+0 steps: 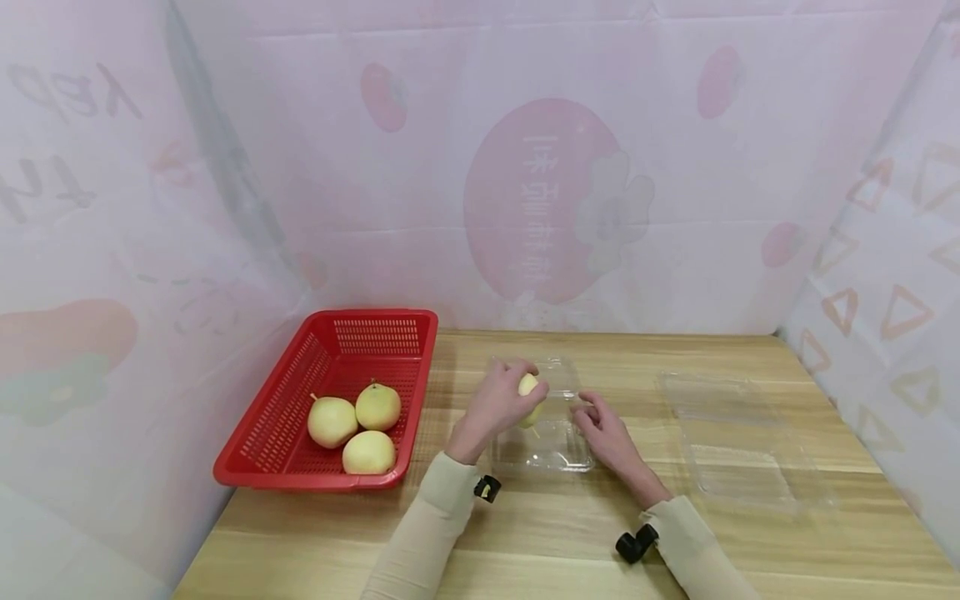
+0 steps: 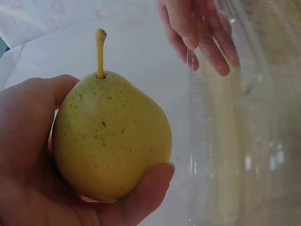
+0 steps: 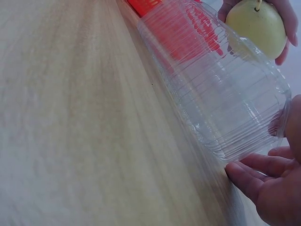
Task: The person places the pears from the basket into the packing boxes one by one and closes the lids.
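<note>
My left hand (image 1: 501, 408) grips a yellow-green pear (image 2: 110, 136) by its sides, with the stem sticking out free of the fingers. The pear is held over a clear plastic clamshell box (image 1: 543, 450) that lies on the table with its lid laid back. At the right side of that box is my right hand (image 1: 603, 429). In the right wrist view its fingers (image 3: 247, 181) lie at the outside of the box's corner, and another fingertip shows through the clear wall, so the hand straddles the rim.
To the left stands a red plastic basket (image 1: 420, 392) with three pears (image 1: 369, 452) in it. Another clear plastic box (image 1: 738, 471) lies at the right on the wooden table (image 1: 600, 533). Printed cloth (image 1: 420, 208) walls in the back and both sides.
</note>
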{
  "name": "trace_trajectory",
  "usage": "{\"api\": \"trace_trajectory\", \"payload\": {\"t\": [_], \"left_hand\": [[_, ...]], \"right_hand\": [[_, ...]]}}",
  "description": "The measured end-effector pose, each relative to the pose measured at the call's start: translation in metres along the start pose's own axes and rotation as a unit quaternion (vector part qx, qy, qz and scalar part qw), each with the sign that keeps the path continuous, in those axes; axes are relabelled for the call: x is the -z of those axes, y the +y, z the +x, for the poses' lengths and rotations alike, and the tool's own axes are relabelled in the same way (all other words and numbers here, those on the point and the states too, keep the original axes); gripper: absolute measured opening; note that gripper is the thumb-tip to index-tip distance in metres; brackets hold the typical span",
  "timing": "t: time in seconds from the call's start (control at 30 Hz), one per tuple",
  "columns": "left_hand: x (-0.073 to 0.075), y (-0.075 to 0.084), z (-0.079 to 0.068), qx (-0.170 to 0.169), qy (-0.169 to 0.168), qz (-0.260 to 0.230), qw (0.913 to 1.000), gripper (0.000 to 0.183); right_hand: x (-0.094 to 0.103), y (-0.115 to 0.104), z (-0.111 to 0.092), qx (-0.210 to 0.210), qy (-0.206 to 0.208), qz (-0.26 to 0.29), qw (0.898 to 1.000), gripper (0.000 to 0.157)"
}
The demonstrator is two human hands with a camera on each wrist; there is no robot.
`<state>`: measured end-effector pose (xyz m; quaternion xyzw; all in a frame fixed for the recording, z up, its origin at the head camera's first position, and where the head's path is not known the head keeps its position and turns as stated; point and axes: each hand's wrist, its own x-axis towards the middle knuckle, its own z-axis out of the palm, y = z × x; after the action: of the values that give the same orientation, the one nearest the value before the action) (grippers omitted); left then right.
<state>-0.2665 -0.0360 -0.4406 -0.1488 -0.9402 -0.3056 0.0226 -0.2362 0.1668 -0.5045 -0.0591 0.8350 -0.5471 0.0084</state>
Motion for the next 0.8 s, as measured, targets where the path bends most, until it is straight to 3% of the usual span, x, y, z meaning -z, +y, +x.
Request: {"api": "trace_trajectory", "payload": {"t": [0.07,0.17,0.43,0.6,0.8], "left_hand": [[-0.003,0.000,0.000,-0.007,-0.003,0.005,1.0000,0.042],[-0.008,0.001,0.001,-0.013,-0.007,0.010,0.9998,0.043],[-0.016,0.007,-0.002,-0.001,-0.033,-0.003,0.9995,0.042],[-0.023,0.009,-0.003,0.002,-0.038,-0.015,0.9992,0.040],[-0.030,0.012,-0.005,0.006,-0.032,0.005,0.9995,0.048]], "right_hand": [[0.002,-0.008,-0.003,0.000,-0.002,-0.008,1.000,0.047],[0.001,-0.003,-0.001,0.002,0.002,-0.013,1.000,0.046],[-0.005,0.034,0.014,0.013,0.012,-0.007,1.000,0.045],[-0.006,0.035,0.015,0.018,0.017,-0.010,1.000,0.044],[-0.006,0.034,0.015,0.010,0.020,-0.016,1.000,0.045]]}}
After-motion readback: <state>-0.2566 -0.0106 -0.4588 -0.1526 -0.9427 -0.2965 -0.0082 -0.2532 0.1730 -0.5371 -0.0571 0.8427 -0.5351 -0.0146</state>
